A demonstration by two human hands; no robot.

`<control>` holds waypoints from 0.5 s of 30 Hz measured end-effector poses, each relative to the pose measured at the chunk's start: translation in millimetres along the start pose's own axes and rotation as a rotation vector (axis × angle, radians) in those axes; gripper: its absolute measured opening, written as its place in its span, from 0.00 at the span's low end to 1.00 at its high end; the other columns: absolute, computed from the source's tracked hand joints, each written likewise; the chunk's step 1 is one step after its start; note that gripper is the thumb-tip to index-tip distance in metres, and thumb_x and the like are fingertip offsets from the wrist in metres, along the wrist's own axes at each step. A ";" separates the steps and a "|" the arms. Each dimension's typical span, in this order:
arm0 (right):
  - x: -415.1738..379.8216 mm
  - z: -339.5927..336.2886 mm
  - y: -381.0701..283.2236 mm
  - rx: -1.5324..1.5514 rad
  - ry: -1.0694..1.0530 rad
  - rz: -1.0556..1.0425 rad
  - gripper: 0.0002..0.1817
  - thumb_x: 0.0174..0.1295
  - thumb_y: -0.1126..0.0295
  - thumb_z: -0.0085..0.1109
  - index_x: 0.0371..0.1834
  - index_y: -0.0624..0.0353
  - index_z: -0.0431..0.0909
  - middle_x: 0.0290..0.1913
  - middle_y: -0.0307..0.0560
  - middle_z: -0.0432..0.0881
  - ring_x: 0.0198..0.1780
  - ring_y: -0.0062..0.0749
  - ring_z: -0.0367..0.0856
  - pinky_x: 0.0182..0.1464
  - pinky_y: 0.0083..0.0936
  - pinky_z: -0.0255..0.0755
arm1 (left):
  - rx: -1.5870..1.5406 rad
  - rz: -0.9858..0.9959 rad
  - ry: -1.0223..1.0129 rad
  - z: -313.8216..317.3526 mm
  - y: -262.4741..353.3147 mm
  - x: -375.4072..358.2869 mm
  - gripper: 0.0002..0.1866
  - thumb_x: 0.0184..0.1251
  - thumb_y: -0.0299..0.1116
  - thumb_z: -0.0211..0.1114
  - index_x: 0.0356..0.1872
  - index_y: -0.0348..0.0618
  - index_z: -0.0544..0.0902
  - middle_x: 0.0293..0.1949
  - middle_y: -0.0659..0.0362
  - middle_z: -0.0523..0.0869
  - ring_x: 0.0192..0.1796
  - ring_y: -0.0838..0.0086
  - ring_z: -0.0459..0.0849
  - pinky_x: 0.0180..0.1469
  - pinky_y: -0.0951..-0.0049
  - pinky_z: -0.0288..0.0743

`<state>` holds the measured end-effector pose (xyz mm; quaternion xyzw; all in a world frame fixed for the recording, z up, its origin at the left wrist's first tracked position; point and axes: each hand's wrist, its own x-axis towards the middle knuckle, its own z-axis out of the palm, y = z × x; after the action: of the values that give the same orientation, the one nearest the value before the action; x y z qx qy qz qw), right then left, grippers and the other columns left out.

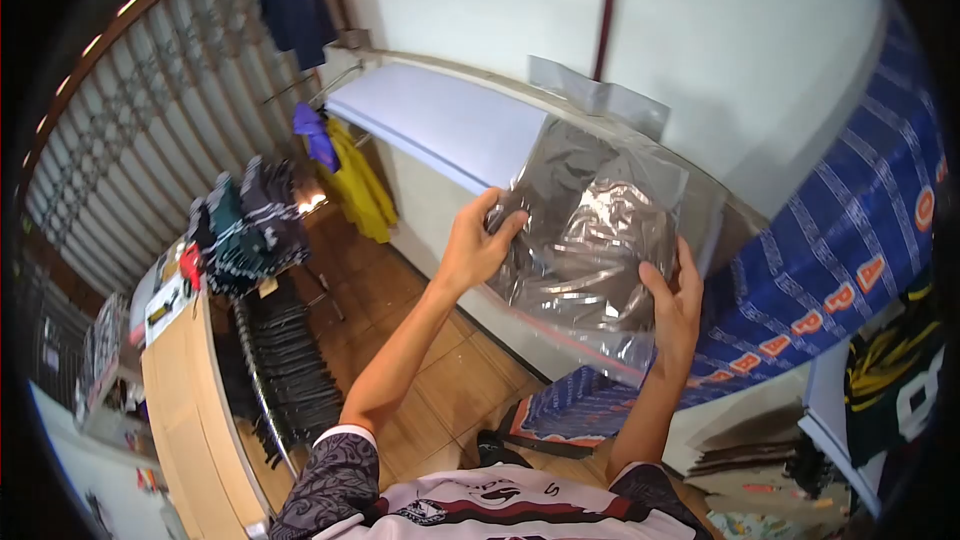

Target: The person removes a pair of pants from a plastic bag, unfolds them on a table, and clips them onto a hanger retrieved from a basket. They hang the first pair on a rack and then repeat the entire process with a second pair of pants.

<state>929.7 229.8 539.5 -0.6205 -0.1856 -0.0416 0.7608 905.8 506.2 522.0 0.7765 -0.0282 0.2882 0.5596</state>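
Note:
Between my two hands is a clear plastic bag (600, 240) with a dark folded garment inside, its film creased and shiny under the light. My left hand (478, 240) pinches the bag's left edge, thumb on top. On the opposite side my right hand (674, 302) grips the right edge, thumb laid over the front and fingers behind. A reddish strip (570, 335) runs along the bag's lower edge. Behind the bag, a pale shelf (440, 115) stretches away to the left along the wall.
A blue printed banner (800, 250) hangs to my right. At left, a rack of black hangers (285, 360) stands beside a curved wooden counter (185, 390). Folded dark clothes (245, 225) lie beyond it. Yellow clothing (358, 180) hangs under the shelf's far end.

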 end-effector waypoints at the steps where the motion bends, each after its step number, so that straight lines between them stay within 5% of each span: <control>1: -9.7 13.5 3.6 0.004 -0.031 0.010 0.34 0.65 0.78 0.64 0.75 0.73 0.64 0.68 0.53 0.78 0.66 0.32 0.76 0.69 0.26 0.65 | 0.013 -0.020 0.043 -17.2 -0.6 -21.3 0.08 0.72 0.29 0.69 0.43 0.34 0.82 0.25 0.63 0.78 0.30 0.83 0.70 0.33 0.74 0.68; 8: -95.2 124.9 43.4 0.070 -0.497 0.167 0.35 0.64 0.83 0.60 0.77 0.72 0.62 0.65 0.53 0.79 0.64 0.31 0.78 0.67 0.25 0.69 | 0.123 -0.249 0.433 -141.6 26.3 -214.1 0.06 0.73 0.28 0.68 0.45 0.37 0.83 0.31 0.70 0.81 0.35 0.89 0.73 0.38 0.82 0.69; 15: -264.3 263.1 73.6 0.272 -1.032 0.311 0.36 0.66 0.82 0.63 0.77 0.73 0.61 0.67 0.52 0.77 0.66 0.32 0.77 0.69 0.27 0.69 | 0.367 -0.423 0.919 -241.9 89.3 -464.7 0.09 0.72 0.29 0.69 0.46 0.35 0.83 0.30 0.66 0.83 0.32 0.85 0.74 0.37 0.78 0.72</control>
<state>645.4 454.8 425.2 -0.4765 -0.4442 0.4048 0.6417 385.6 557.5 425.8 0.6440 0.4275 0.4797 0.4153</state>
